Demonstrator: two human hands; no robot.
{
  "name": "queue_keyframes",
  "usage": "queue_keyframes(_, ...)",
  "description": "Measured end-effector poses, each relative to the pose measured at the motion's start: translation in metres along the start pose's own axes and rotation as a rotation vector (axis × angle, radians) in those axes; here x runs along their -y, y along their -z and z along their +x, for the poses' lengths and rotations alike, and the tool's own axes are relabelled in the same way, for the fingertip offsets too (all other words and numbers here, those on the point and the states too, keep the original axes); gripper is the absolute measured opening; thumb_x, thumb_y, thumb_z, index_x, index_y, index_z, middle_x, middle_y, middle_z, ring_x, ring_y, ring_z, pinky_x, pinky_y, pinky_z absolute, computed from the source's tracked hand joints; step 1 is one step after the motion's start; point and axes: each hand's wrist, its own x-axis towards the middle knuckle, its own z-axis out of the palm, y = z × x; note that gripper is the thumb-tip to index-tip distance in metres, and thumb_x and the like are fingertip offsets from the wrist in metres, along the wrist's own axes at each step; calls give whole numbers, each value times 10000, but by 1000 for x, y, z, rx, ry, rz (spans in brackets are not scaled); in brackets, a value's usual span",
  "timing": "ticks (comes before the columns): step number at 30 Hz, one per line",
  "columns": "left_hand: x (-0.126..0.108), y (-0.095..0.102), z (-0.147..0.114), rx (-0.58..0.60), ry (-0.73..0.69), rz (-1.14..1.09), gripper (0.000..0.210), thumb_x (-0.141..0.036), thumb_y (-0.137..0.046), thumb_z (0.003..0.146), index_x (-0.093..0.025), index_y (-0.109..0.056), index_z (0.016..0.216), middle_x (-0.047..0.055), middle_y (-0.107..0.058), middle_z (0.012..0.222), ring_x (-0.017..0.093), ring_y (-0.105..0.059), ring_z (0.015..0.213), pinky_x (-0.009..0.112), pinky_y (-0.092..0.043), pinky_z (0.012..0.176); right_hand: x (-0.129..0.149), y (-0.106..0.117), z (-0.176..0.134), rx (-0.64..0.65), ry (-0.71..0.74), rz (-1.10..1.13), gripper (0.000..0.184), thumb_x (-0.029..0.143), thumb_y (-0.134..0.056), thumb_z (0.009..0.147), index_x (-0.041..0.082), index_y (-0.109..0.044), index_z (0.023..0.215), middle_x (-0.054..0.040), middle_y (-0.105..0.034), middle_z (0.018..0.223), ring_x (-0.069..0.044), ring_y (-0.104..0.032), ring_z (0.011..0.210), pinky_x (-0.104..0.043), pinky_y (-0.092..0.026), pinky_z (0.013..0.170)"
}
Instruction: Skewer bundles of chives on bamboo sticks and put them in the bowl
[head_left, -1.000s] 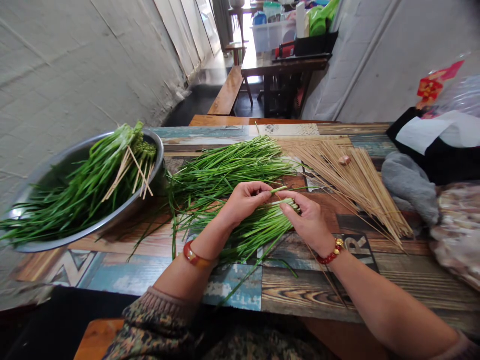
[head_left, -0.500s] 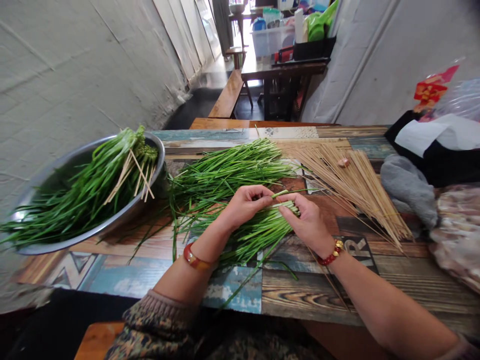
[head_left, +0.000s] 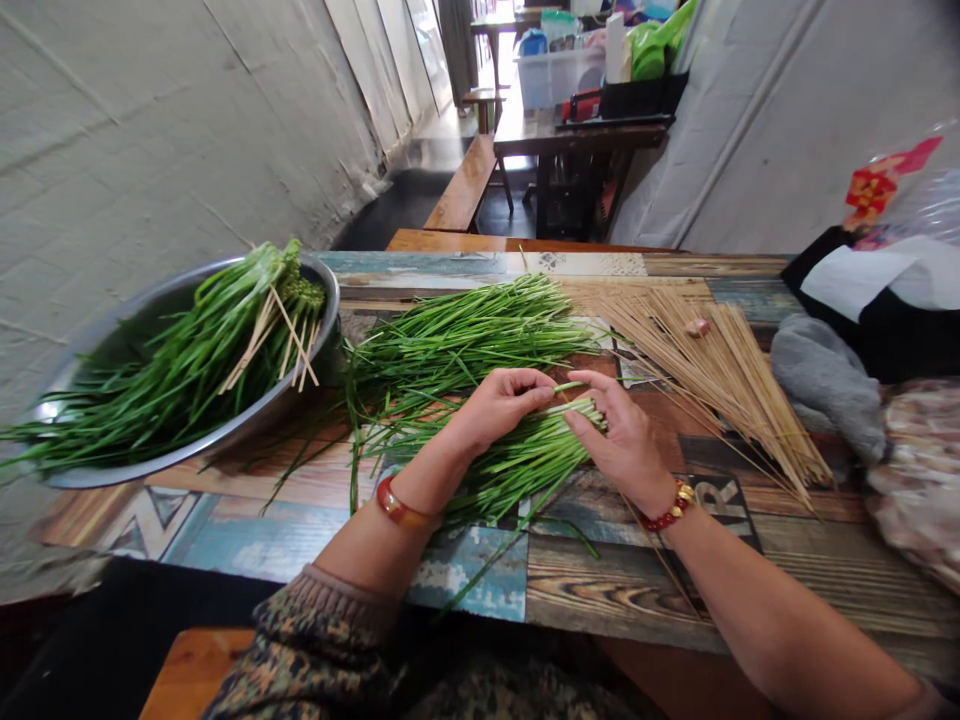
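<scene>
Over a bunch of green chives my hands meet, fingertips close together. My left hand is closed in a pinch on a chive stalk near its pale end. My right hand is closed around a thin bamboo skewer, whose lower part sticks out below the palm toward the table's front edge. The right fingertips also touch the stalk. Pale chive ends lie under the right fingers; whether they are threaded is partly hidden. Behind my hands lies a larger pile of chives.
At left, a metal basin holds chives with skewers through them. Many loose bamboo skewers fan out at right, beside a grey plastic bag and a bag of pale pieces. A bench and another table stand beyond.
The view has shifted slightly. The chive stalk between my fingertips sits at a different angle, and a bit of skewer now shows beneath it. Both hands stay over the bunch.
</scene>
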Motion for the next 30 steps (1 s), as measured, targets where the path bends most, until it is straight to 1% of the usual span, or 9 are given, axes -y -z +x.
queue_keyframes(4,2,-1,0,37,30,-37,245,-342,-678,719,-97,-668,730,-5,-569,649,81,-449,606,211,-335,591,-3,-2,-1,-4,-5,35,285,296,-578,850,222,-530,1121,-41,-664,924,-181,-623,793,-311,-478,729)
queue_keyframes(8,5,-2,2,38,-17,29,222,-316,-679,719,-95,-659,707,13,-601,678,98,-491,640,219,-375,628,-6,-4,-1,-58,-24,-7,189,319,-594,836,215,-543,985,-43,-650,872,-185,-613,767,-308,-466,691)
queue_keyframes(10,7,-2,3,17,-65,97,205,-300,-664,738,-97,-659,715,23,-616,706,109,-511,672,223,-390,648,-8,-5,0,-49,-37,16,196,321,-599,833,212,-543,986,-41,-646,868,-179,-607,758,-303,-464,689)
queue_keyframes(14,11,-1,5,-6,-116,251,190,-275,-614,779,-97,-669,740,27,-632,721,110,-516,673,221,-397,642,-12,-6,2,-4,-76,89,284,344,-595,840,203,-539,1080,-51,-646,925,-173,-599,773,-296,-469,694)
queue_keyframes(18,12,-1,4,-24,-122,370,214,-280,-583,803,-100,-678,735,26,-647,704,114,-533,653,224,-407,633,-11,-9,2,-26,-77,67,233,360,-550,865,200,-549,1035,-49,-649,901,-182,-604,793,-303,-463,711)
queue_keyframes(21,10,3,3,-66,-157,438,199,-269,-577,816,-108,-689,788,43,-681,763,134,-582,708,239,-441,685,-10,-10,3,-14,-82,51,203,348,-545,863,198,-554,998,-37,-643,865,-180,-602,771,-297,-459,695)
queue_keyframes(23,8,10,5,-161,-211,525,178,-251,-577,822,-120,-695,846,57,-689,824,147,-601,760,247,-452,712,-10,-10,4,-4,-95,52,191,342,-538,863,195,-561,983,-26,-627,823,-171,-588,730,-286,-452,662)
queue_keyframes(26,4,19,12,-292,-291,741,172,-220,-559,838,-145,-699,902,56,-663,832,143,-583,742,248,-444,682,-13,-10,4,-15,-99,40,196,348,-540,855,192,-571,970,-11,-595,769,-165,-562,691,-276,-435,632)
queue_keyframes(30,3,22,29,-294,-358,1096,181,-182,-574,823,-165,-716,935,74,-641,869,190,-574,831,312,-452,780,-14,-12,4,-26,-96,48,198,339,-540,848,187,-573,970,-15,-598,769,-166,-560,693,-279,-432,639)
